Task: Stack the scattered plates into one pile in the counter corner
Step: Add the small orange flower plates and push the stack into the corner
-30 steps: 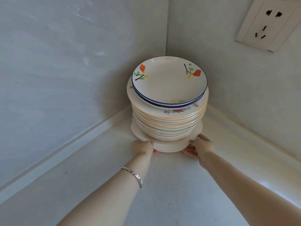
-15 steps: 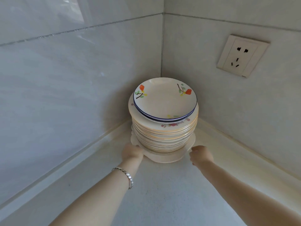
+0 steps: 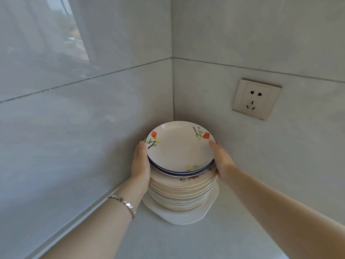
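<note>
A tall pile of plates (image 3: 182, 193) stands in the counter corner where the two tiled walls meet. Its base is a wide white plate (image 3: 188, 216); above that come several cream plates with gold rims. On top lie small blue-rimmed plates, the uppermost (image 3: 179, 148) painted with orange flowers. My left hand (image 3: 140, 161) lies flat against the pile's left side, fingers straight along the top plates' edge. My right hand (image 3: 220, 157) presses the right side the same way, fingertips near the orange flower.
A wall socket (image 3: 256, 99) sits on the right wall above counter level. The grey counter (image 3: 168, 243) stretches toward me in front of the pile. A raised ledge (image 3: 93, 202) runs along the foot of the left wall. A silver bracelet (image 3: 124, 201) circles my left wrist.
Both hands have risen from the bottom plate's rim to the upper sides of the pile. The camera has tilted up and pulled back, showing more wall.
</note>
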The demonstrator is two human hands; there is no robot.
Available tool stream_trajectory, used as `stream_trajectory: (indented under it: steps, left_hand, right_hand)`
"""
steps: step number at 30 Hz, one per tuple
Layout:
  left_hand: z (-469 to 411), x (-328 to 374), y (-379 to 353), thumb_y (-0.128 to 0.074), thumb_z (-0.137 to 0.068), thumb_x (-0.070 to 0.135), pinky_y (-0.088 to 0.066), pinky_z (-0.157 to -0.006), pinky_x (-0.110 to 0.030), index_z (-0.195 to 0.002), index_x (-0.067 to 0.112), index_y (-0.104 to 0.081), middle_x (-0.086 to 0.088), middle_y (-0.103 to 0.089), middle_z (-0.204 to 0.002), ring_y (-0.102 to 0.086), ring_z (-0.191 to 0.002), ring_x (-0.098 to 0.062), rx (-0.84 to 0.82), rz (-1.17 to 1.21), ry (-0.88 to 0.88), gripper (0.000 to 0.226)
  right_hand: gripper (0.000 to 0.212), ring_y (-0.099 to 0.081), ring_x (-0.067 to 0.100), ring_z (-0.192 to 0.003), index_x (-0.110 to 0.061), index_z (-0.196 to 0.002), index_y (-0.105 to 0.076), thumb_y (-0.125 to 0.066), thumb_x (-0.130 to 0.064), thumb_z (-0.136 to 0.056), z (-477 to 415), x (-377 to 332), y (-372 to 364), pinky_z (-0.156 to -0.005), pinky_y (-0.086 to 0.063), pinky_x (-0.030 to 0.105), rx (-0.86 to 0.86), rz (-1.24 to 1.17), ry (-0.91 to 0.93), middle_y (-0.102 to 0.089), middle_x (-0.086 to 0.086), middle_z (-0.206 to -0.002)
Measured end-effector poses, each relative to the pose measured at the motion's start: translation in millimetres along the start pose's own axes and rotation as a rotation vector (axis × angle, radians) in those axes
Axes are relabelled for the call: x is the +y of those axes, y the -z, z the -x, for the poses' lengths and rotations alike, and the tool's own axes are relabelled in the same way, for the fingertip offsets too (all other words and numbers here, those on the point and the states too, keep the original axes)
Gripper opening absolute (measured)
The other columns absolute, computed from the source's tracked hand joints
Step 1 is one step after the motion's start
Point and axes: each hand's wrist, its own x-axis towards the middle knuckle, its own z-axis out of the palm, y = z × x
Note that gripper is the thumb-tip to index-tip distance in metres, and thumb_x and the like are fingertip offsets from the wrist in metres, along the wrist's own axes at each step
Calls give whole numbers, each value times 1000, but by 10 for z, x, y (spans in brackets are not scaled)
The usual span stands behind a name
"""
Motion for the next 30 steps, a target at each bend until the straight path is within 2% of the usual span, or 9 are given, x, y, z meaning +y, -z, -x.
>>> stream_trajectory:
  steps: [3,6,10,13,15,19,23,27,30]
  left_hand:
    - [-115,-48,-16,-33,-60,79,-38,-109,-43,-129,34,-53,6,-60,-129,-54,-122,-20,-41,-6,14,85]
    - [-183,-114,-32,-39,-54,79,-39,-109,-44,-131,33,-51,5,-59,-131,-54,-122,-20,-68,-14,13,90]
    - [-41,32,-50,-42,-65,64,-34,-112,-44,-140,29,-40,3,-50,-140,-46,-130,-21,-100,-68,-55,82]
    - [38,86,-39,-35,-94,36,-30,-113,-33,-142,28,-38,9,-43,-142,-41,-130,-13,-95,-121,-153,49]
    - [56,101,-33,-31,-97,23,-34,-106,-28,-137,26,-43,9,-48,-135,-45,-122,-11,-78,-153,-200,42]
    - [116,138,-30,-25,-100,24,-35,-98,-25,-137,27,-42,7,-52,-126,-47,-111,-13,-73,-184,-162,42]
    - [135,190,8,-21,-101,28,-33,-100,-27,-142,27,-34,0,-47,-141,-45,-127,-21,-87,-270,-110,43]
    - [162,258,11,-19,-102,28,-32,-104,-29,-145,23,-31,-3,-42,-147,-40,-133,-24,-92,-395,-94,45]
    - [179,309,30,-19,-101,35,-30,-108,-32,-147,23,-27,-3,-40,-149,-37,-136,-26,-125,-487,-38,48]
  right_hand:
    - [41,-57,29,-114,-21,-130,-51,-45,-39,-93,-5,79,41,-95,-48,40,-16,-38,3,-60,7,-126]
    - [39,-57,29,-113,-24,-130,-49,-45,-36,-94,33,119,43,-97,-47,43,4,-25,35,-60,5,-124]
    - [37,-57,28,-108,-23,-130,-49,-41,-31,-95,-3,81,64,-91,-49,39,24,38,66,-60,4,-117]
    - [40,-53,31,-115,-18,-131,-49,-34,-28,-95,-84,68,55,-100,-44,42,84,223,97,-54,9,-129]
    - [46,-49,33,-120,-15,-136,-45,-31,-26,-94,-145,58,35,-106,-39,45,98,340,117,-46,10,-138]
    - [49,-46,34,-123,-17,-140,-40,-27,-27,-94,-176,19,-15,-108,-36,46,84,428,106,-41,9,-143]
    - [50,-46,34,-122,-23,-143,-34,-27,-27,-94,-144,-19,-35,-108,-37,46,62,473,106,-38,9,-144]
    - [52,-35,35,-131,-27,-147,-24,-27,-23,-95,-107,-22,-21,-110,-29,43,87,586,209,-28,12,-148]
    - [52,-35,36,-130,-25,-145,-28,-30,-23,-93,-86,-47,9,-110,-30,44,92,620,217,-31,14,-146]
